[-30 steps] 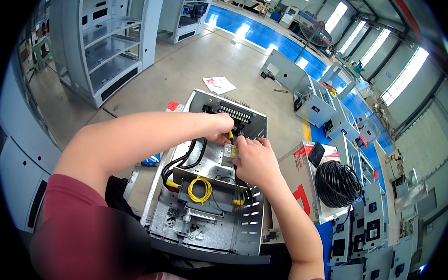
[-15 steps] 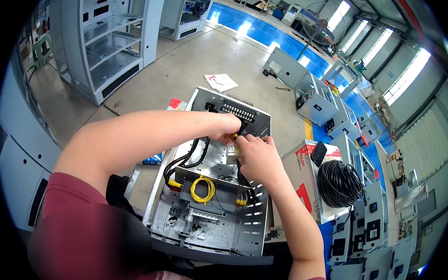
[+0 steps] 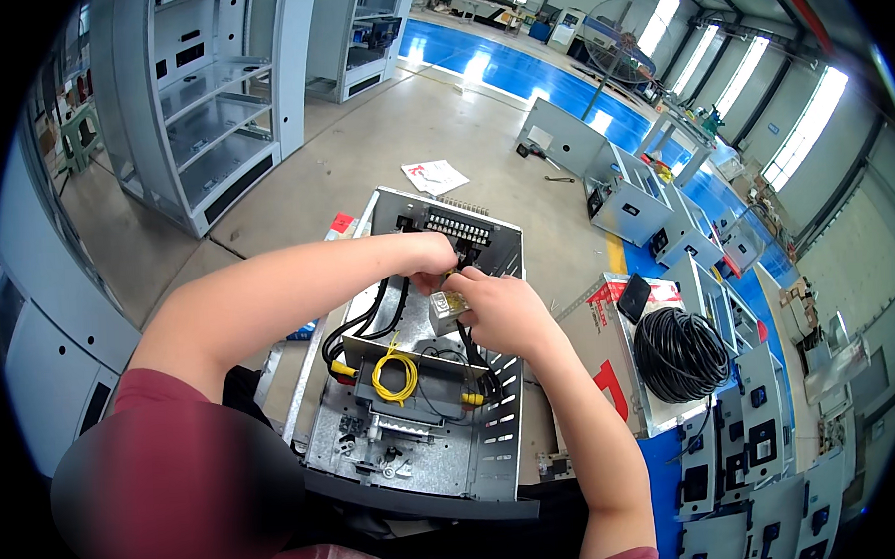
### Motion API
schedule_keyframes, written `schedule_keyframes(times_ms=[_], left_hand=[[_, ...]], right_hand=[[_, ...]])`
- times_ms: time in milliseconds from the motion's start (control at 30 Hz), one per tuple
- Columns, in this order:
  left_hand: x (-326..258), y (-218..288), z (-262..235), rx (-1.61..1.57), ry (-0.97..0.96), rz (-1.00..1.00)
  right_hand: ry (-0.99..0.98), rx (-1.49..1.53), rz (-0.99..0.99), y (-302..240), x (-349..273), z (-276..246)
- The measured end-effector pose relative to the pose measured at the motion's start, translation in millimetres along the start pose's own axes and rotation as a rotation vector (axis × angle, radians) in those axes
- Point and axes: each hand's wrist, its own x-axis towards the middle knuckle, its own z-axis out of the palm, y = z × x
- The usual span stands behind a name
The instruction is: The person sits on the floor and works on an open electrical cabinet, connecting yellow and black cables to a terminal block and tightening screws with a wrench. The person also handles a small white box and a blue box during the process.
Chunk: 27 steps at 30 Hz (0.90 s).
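Near the centre of my view, the fingers of the right hand [image 3: 501, 309] are closed on a small grey box-like part [image 3: 445, 322]. The left hand [image 3: 430, 256] has bent fingers just beside it; I cannot tell what they grip. Lower in the frame, inside the open metal case [image 3: 446, 467], I see a yellow wire coil [image 3: 413, 381]. A black cable coil [image 3: 679, 357] lies at middle right.

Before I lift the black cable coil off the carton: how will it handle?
Black cable coil: probably heavy for its size, given the many packed turns. Loops may sag or slip apart, since I see no ties. Unlikely to roll, as it seems to lie flat on the carton.
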Motion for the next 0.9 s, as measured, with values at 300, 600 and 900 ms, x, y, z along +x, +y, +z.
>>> schedule_keyframes(times_ms=[300, 600, 900], left_hand=[[-21.4, 11.7, -26.1, -0.084, -0.188, -0.007], [-36.8, 18.7, -43.6, -0.084, -0.139, 0.114], [-41.9, 27.6, -37.1, -0.176, 0.008, 0.442]], right_hand=[[0.145, 0.217, 0.016, 4.6, -0.9, -1.5], [0.266, 0.349, 0.033, 6.3, -0.2, -1.8], [0.527, 0.527, 0.108, 18.9, 7.3, 3.9]])
